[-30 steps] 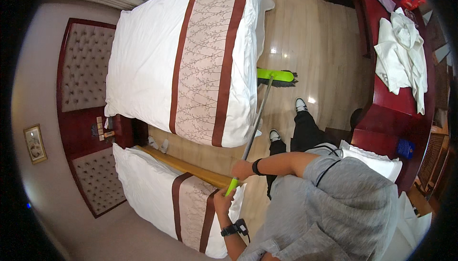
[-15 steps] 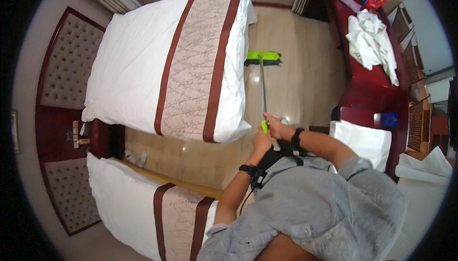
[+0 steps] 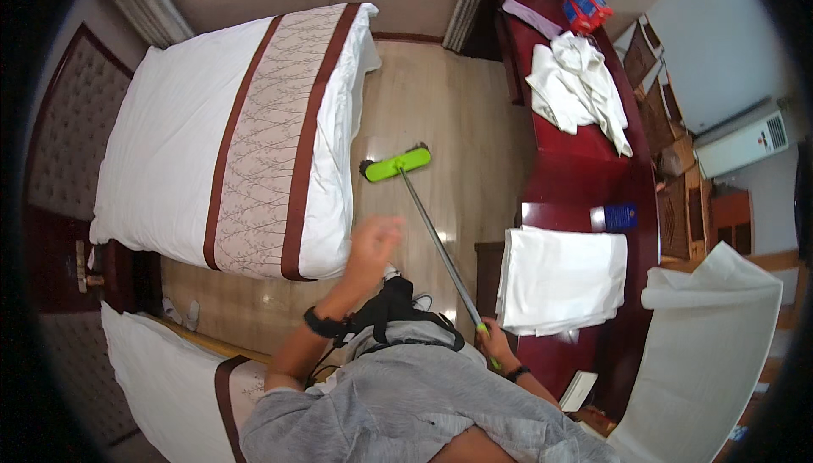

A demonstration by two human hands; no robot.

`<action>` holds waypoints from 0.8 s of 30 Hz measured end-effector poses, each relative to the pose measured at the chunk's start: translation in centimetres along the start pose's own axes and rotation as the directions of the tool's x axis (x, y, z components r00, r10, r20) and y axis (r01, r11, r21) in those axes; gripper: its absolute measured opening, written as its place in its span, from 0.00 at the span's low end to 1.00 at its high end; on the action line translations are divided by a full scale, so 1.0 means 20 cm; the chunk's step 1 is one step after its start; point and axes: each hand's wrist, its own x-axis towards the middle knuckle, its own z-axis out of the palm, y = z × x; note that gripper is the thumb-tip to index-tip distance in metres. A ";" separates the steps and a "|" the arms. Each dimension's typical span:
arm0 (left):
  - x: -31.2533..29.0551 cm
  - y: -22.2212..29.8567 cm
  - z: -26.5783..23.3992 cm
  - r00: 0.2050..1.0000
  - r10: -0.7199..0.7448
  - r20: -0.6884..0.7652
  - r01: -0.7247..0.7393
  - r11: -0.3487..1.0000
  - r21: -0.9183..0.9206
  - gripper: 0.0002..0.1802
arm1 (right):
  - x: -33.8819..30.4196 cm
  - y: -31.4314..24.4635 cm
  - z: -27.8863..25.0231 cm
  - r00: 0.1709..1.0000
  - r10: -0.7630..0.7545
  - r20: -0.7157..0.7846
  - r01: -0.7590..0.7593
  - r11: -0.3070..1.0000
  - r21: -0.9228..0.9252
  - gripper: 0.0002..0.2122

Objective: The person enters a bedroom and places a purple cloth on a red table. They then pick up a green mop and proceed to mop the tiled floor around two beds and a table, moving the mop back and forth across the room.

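A broom [image 3: 396,165] with a bright green head, dark bristles and a long grey pole rests on the floor just beyond the foot of the far bed. Its pole slants back toward me on the right. Down by my right hip, my right hand [image 3: 493,343] is closed around the green grip near the pole's top end. Off the pole, my left hand [image 3: 373,247] is raised in front of me near the bed's corner. Nothing is in it; the fingers are loosely apart and slightly blurred.
The far bed [image 3: 169,150] and a near bed [image 3: 161,370] stand at left. Along the right runs a dark red desk [image 3: 559,184] bearing crumpled white cloth [image 3: 580,86], folded white linen [image 3: 559,281] and a red-and-blue package [image 3: 586,10]. A white-draped chair [image 3: 703,344] stands near right.
My left hand has let go of the pole and moved left. The right hand has drawn the grip back toward my right hip. The broom head has come nearer and turned, and my view has shifted.
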 end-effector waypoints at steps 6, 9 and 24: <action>-0.17 0.93 -0.19 0.596 0.703 -0.387 -0.642 0.707 0.296 0.17 | -0.85 0.46 0.27 0.991 0.110 -0.076 -0.113 0.993 -0.034 0.17; -0.25 1.19 -0.03 0.173 0.870 -0.462 -0.954 0.265 0.142 0.16 | -1.01 0.55 0.40 0.973 0.226 -0.037 -0.227 0.973 -0.028 0.17; 0.05 1.33 0.19 0.082 0.925 -0.370 -0.990 0.033 -0.136 0.21 | -0.14 0.21 0.29 0.968 0.226 0.106 -0.236 0.967 0.094 0.23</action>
